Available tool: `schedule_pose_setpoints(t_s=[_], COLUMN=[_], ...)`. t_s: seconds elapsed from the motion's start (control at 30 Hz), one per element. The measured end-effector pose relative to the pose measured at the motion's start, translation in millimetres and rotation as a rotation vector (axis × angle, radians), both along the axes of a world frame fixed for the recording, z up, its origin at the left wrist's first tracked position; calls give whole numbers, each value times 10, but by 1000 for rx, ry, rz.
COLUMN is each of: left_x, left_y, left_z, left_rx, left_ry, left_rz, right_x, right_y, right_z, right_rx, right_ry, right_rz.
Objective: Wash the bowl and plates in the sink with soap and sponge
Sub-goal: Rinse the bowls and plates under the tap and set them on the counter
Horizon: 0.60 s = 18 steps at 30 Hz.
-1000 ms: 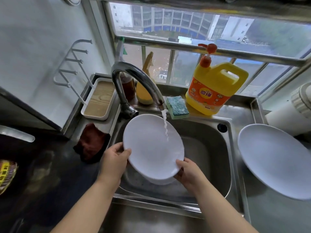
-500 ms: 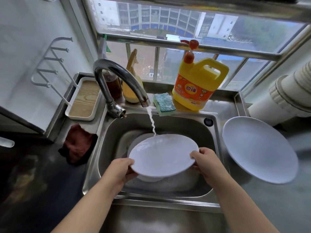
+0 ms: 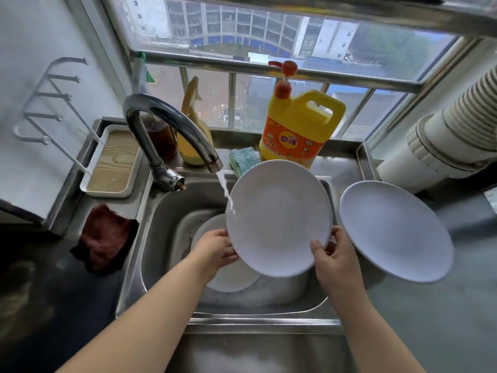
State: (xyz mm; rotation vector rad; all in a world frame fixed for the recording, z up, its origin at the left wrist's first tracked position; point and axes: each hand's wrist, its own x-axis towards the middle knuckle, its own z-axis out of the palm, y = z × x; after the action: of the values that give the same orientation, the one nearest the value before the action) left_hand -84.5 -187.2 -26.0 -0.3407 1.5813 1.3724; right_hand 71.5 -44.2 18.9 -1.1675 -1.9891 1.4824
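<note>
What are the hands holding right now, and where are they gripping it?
Both hands hold one white plate above the sink: the left hand grips its lower left rim, the right hand its lower right rim.

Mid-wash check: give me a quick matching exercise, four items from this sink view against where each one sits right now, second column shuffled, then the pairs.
Items
1. held plate
2. second plate
3. sponge
4. dark red cloth

Places
A. on the counter left of the sink
B. on the ledge behind the sink, beside the yellow soap jug
C. on the counter right of the sink
D. tilted under the tap stream, gripped by the left hand and right hand

Pairs: 1-D, 2-C, 3-B, 4-A
</note>
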Motion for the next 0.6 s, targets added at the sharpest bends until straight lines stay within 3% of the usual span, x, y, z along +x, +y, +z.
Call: schedule_pose_setpoints(t_s=[0.17, 0.33, 0.6], left_x=[-141, -281, -235], left_y=[4, -198, -682], left_z=[106, 228, 515], left_rx=[138, 145, 50], left_ry=[127, 270, 480], left_rz=[161, 293, 384], right_x=[-85, -320, -658], right_y=[-15, -86, -393], right_z=[-135, -351, -567], right_rx=[-281, -630, -982], right_ry=[159, 313, 142], right_rz=[-69, -124, -55])
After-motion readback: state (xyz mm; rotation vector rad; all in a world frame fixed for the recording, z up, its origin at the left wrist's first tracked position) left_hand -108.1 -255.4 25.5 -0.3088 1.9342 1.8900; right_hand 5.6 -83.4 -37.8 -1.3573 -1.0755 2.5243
